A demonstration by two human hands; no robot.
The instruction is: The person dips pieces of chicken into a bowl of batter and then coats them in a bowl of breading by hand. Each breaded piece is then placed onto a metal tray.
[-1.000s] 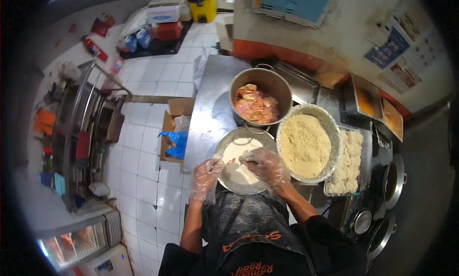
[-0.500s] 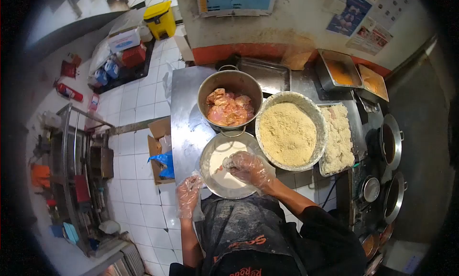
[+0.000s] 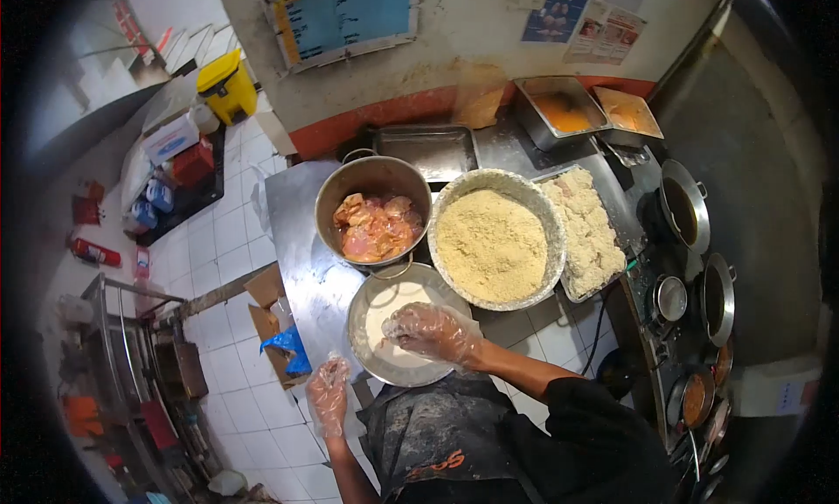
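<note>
The clear-gloved right hand [image 3: 434, 332] is hovering over the bowl [image 3: 395, 371], its fingertips reaching down at the white batter [image 3: 398, 303]; its fingers are bunching close together, and whether they are gripping anything I cannot tell, since the back of the hand is covering the palm; the left hand [image 3: 329, 395], also gloved, is hanging to the left of the bowl and apart from it, its fingers curling inward with little gap between them; the batter is lying in the bowl, which is sitting at the near side of the steel table [image 3: 297, 216], between the dusty apron [image 3: 437, 425] and the pot [image 3: 325, 209]; the pot is holding raw meat [image 3: 377, 229], and one of its handles is hanging over the far rim of the bowl; the tub [image 3: 557, 235] is standing just right of the pot and is holding pale crumbs [image 3: 491, 246]; right of the tub, crumbed pieces [image 3: 584, 233] are lying close together on a tray [image 3: 599, 288]; behind the pot and tub, a flat pan [image 3: 428, 150] is lying near the wall; farther right, a deep pan [image 3: 536, 124] is holding something orange, and two woks [image 3: 729, 316] are standing along the right side.
</note>
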